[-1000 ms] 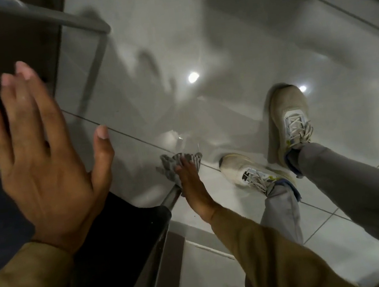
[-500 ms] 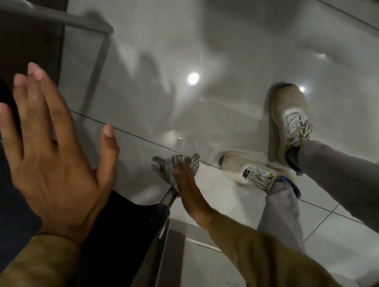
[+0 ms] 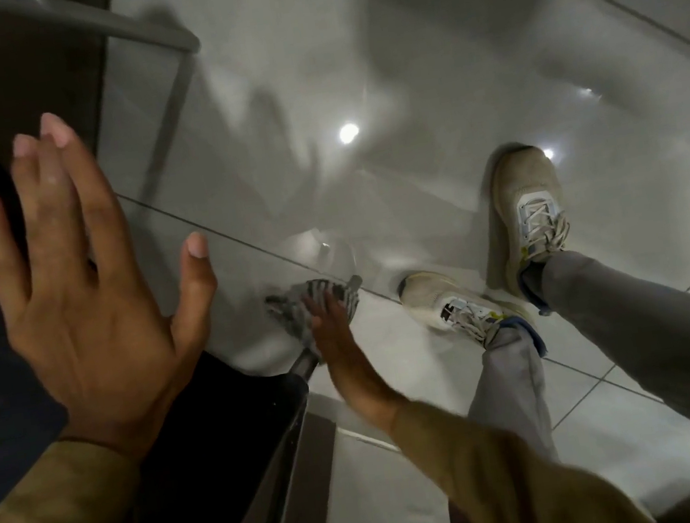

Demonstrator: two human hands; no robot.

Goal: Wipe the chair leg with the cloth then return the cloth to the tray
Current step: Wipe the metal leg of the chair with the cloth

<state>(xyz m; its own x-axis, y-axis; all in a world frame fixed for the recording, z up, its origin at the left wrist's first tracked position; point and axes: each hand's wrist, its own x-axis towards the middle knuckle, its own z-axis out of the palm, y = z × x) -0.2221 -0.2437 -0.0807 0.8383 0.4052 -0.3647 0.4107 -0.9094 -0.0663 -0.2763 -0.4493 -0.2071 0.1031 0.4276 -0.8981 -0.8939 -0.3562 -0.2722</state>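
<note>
My right hand reaches down and presses a grey patterned cloth around the lower end of a metal chair leg, close to the floor. The cloth bunches around my fingers and hides the foot of the leg. My left hand rests flat on the dark chair seat with the fingers spread and nothing held. No tray is in view.
Glossy grey floor tiles spread below with light reflections. My two beige sneakers stand just right of the chair leg. Another metal bar crosses the upper left beside a dark panel.
My right hand and the cloth have shifted slightly down the leg toward the floor. My left hand has edged a little to the right on the seat.
</note>
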